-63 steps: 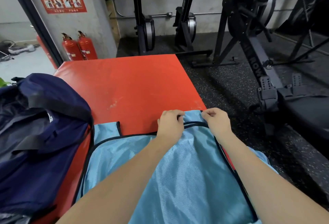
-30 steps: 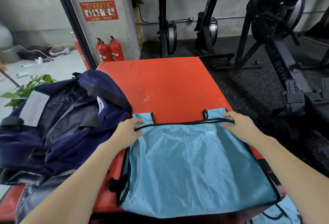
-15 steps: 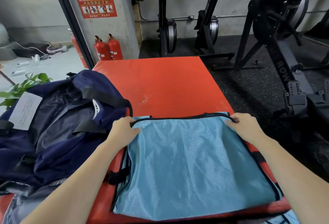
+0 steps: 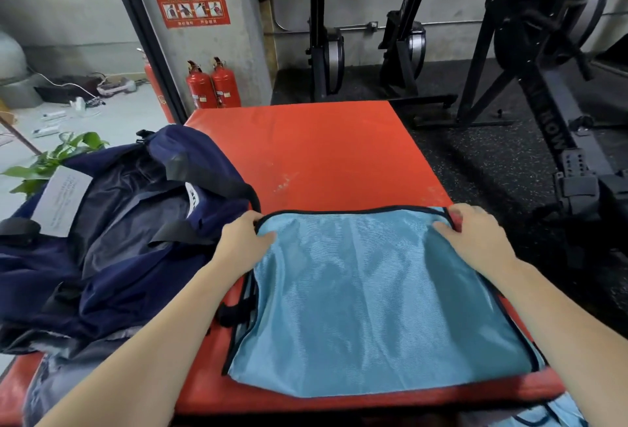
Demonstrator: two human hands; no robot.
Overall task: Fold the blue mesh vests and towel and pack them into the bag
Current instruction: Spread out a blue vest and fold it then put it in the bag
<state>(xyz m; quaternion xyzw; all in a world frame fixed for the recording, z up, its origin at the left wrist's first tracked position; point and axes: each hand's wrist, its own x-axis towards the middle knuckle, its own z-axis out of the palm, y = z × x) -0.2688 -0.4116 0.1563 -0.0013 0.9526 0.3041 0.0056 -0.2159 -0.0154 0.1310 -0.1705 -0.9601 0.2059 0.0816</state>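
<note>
Blue cloth [image 4: 557,414] peeks out at the very bottom right, below the edge of the red mat [image 4: 326,161]. Just above it, a light blue mesh vest [image 4: 373,297] lies flat on the near part of the mat, folded into a neat block with black trim along its edges. Some of its layers and a black strap stick out on its left side. Both arms reach forward over it. The left hand [image 4: 243,239] holds the vest's far left corner, with the thumb on top of the cloth and the fingers curled over the black edge. The right hand [image 4: 475,236] holds the far right corner the same way, with the fingers bent down over the edge, pinching it. To the left of the vest sits the big dark blue bag [image 4: 112,233], open and floppy, partly on the mat and touching the left hand. A white paper tag [image 4: 61,200] lies on the bag. Behind the bag, green leaves [image 4: 54,161] show. Farther back, the rest of the mat is bare red. Past it stand two red fire tanks [image 4: 212,85] by a grey wall with a red sign [image 4: 192,7]. Black gym machines [image 4: 540,53] stand on the dark floor to the right.
</note>
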